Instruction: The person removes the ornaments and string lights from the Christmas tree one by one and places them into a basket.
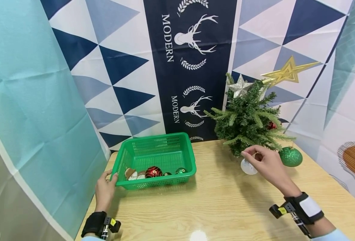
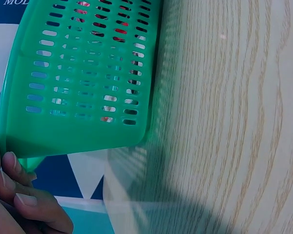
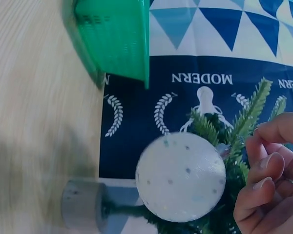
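Note:
My left hand [image 1: 104, 191] grips the rim of a green plastic basket [image 1: 162, 160] at its near left corner; in the left wrist view, curled fingers [image 2: 36, 207] show beside that corner. Over on the right, my right hand [image 1: 265, 164] pinches at the top of a white Christmas bauble [image 1: 248, 167], close to the lower branches of a small artificial Christmas tree [image 1: 246, 117]. The right wrist view shows the speckled white bauble [image 3: 180, 178] hanging beside the fingertips [image 3: 266, 168]. Its loop is too fine to make out clearly.
Inside the basket lie a red bauble [image 1: 153, 172], a green bauble [image 1: 181, 170] and snowman-like figures [image 1: 131, 174]. A glittery green bauble [image 1: 290, 156], a silver star [image 1: 240, 86], a gold star [image 1: 287, 73] and a red ornament [image 1: 272, 125] are on the tree. Patterned cloth hangs behind the wooden table [image 1: 177, 207].

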`<state>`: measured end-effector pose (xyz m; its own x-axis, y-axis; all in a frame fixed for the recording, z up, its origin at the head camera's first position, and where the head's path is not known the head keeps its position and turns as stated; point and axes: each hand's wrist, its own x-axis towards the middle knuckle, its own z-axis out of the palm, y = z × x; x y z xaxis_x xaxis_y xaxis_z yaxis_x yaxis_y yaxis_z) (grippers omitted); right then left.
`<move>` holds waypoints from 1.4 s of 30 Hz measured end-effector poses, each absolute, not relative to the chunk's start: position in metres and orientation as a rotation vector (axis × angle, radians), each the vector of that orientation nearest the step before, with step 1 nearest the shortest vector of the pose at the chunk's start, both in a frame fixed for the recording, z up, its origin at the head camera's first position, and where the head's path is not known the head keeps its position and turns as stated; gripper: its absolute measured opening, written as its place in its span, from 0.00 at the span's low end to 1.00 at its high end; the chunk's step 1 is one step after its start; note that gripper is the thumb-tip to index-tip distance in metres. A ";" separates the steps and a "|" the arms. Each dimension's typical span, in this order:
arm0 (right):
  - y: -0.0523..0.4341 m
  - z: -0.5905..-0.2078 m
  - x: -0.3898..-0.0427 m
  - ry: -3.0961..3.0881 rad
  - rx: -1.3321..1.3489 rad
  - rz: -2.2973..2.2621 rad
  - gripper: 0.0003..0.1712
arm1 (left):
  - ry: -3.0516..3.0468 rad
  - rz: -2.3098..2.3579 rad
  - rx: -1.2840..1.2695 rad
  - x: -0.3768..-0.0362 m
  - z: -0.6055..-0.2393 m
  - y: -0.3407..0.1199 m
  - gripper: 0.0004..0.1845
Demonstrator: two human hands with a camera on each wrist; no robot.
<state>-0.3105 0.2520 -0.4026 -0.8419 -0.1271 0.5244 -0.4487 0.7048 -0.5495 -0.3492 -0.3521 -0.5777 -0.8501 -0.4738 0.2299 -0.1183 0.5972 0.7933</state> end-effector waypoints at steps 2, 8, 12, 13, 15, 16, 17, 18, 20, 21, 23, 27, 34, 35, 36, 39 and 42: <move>0.249 -0.401 -0.312 -2.472 0.452 0.972 0.07 | -2.414 -1.141 0.472 -0.349 -0.578 -0.351 0.38; 0.240 -0.395 -0.315 -2.466 0.469 0.971 0.06 | -2.420 -1.101 0.475 -0.351 -0.579 -0.352 0.37; 0.233 -0.394 -0.317 -2.460 0.490 0.982 0.05 | -2.414 -1.115 0.473 -0.350 -0.579 -0.352 0.37; 0.232 -0.394 -0.318 -2.459 0.496 0.988 0.05 | -2.414 -1.113 0.467 -0.350 -0.579 -0.352 0.37; 0.229 -0.393 -0.319 -2.458 0.505 0.992 0.05 | -2.415 -1.113 0.469 -0.349 -0.578 -0.352 0.37; 0.228 -0.393 -0.319 -2.457 0.507 0.993 0.05 | -2.415 -1.112 0.469 -0.348 -0.578 -0.352 0.37; 0.227 -0.392 -0.319 -2.457 0.509 0.991 0.05 | -2.414 -1.113 0.469 -0.348 -0.578 -0.352 0.37; 0.226 -0.392 -0.320 -2.456 0.511 0.995 0.04 | -2.416 -1.113 0.469 -0.348 -0.578 -0.352 0.37; 0.223 -0.391 -0.321 -2.449 0.525 1.007 0.04 | -2.415 -1.125 0.467 -0.347 -0.578 -0.352 0.37; 0.222 -0.391 -0.321 -2.447 0.532 1.015 0.04 | -2.413 -1.129 0.461 -0.347 -0.578 -0.352 0.37; 0.219 -0.390 -0.323 -2.447 0.543 1.024 0.04 | -2.407 -1.138 0.455 -0.347 -0.578 -0.352 0.37; 0.215 -0.388 -0.327 -2.450 0.562 1.022 0.04 | -2.398 -1.158 0.452 -0.349 -0.578 -0.352 0.37; 0.207 -0.387 -0.333 -2.437 0.594 0.999 0.03 | -2.427 -1.122 0.453 -0.339 -0.561 -0.343 0.36; 0.206 -0.387 -0.333 -2.438 0.597 0.998 0.03 | -2.428 -1.142 0.447 -0.333 -0.550 -0.337 0.35; 0.205 -0.387 -0.334 -2.440 0.601 0.996 0.03 | -2.431 -1.169 0.436 -0.325 -0.537 -0.331 0.35; 0.202 -0.387 -0.335 -2.447 0.615 0.996 0.03 | -2.424 -1.272 0.419 -0.304 -0.500 -0.313 0.33; 0.199 -0.386 -0.335 -2.454 0.621 1.001 0.04 | -2.426 -1.311 0.408 -0.297 -0.487 -0.307 0.32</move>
<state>-0.3345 0.1991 -0.3857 -0.8136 -0.2441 0.5277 -0.5435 0.6418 -0.5411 -0.2965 -0.3074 -0.4871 -0.8967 -0.4095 0.1681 -0.0838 0.5299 0.8439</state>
